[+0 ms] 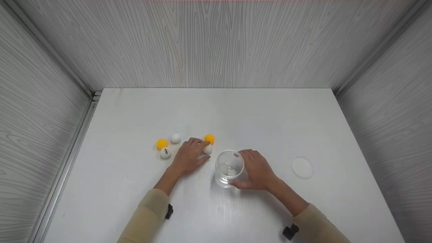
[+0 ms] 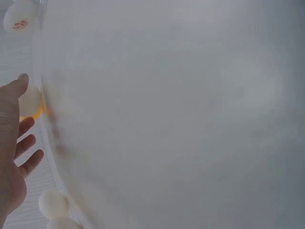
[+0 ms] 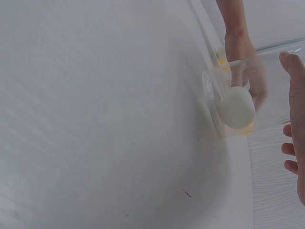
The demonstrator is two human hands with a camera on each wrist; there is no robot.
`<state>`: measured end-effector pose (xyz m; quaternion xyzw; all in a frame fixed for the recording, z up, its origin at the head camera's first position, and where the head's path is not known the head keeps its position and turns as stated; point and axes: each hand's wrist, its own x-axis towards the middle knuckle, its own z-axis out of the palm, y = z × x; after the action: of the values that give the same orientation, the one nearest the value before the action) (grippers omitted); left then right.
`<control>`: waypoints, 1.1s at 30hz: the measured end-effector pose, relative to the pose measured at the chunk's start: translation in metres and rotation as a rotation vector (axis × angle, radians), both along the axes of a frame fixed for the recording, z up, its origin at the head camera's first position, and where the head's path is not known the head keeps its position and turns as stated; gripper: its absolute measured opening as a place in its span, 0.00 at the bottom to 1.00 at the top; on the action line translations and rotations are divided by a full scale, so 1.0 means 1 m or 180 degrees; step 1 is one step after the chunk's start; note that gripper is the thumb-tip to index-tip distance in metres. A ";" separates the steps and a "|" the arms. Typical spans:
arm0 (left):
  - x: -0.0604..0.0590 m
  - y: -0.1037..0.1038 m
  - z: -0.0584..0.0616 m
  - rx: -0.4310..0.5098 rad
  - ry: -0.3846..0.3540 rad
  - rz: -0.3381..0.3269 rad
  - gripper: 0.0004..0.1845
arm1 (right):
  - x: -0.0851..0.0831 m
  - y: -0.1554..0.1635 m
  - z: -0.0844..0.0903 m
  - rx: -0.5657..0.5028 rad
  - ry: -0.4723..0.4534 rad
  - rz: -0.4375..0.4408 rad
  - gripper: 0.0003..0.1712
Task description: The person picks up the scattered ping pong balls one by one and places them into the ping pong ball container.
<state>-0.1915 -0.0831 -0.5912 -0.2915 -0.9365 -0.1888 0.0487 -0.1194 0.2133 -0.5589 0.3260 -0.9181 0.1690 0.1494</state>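
Note:
My left hand [image 1: 190, 157] reaches over the table with its thumb and fingers spread around a white ping-pong ball [image 1: 207, 149]. A fingertip is right at that ball, and an orange ball [image 1: 209, 138] sits just behind it. My right hand [image 1: 258, 170] holds a clear glass jar [image 1: 223, 182] from its right side, thumb in front and fingers behind. The jar stands upright with its mouth uncovered; white balls [image 1: 232, 172] lie at its bottom. In the right wrist view, a white ball [image 3: 237, 108] shows through the jar wall, with the left hand [image 3: 243, 52] beyond.
Left of the left hand lie another orange ball [image 1: 162, 144], a white ball [image 1: 176, 137] and a white ball with a dark print [image 1: 165, 153]. A flat translucent disc [image 1: 302, 167] lies on the white table [image 1: 270, 114] at the right. Grey wood-grain panels [image 1: 216, 44] enclose the table's back and sides.

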 end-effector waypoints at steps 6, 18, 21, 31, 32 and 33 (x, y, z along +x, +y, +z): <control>-0.002 0.001 0.000 0.0004 0.0074 -0.0004 0.25 | -0.001 0.000 0.000 -0.0005 0.0044 0.0002 0.52; 0.001 0.001 0.000 0.0017 0.0161 -0.0006 0.19 | -0.001 0.000 0.000 -0.0045 -0.0005 -0.0007 0.53; 0.002 0.000 0.001 0.0009 0.0146 -0.0002 0.20 | -0.001 0.000 0.000 -0.0038 -0.0013 -0.0015 0.53; 0.006 -0.008 0.001 0.0009 0.0075 0.0023 0.20 | 0.000 0.000 0.001 -0.0023 -0.0001 -0.0013 0.53; 0.006 -0.008 0.001 0.0011 0.0079 0.0027 0.20 | 0.000 0.000 0.001 -0.0023 0.0003 -0.0012 0.53; 0.007 -0.009 0.002 0.0012 0.0083 0.0034 0.20 | 0.000 0.000 0.001 -0.0027 0.0003 -0.0011 0.52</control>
<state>-0.1849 -0.0922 -0.5896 -0.2889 -0.9370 -0.1865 0.0624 -0.1198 0.2133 -0.5583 0.3239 -0.9178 0.1725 0.1515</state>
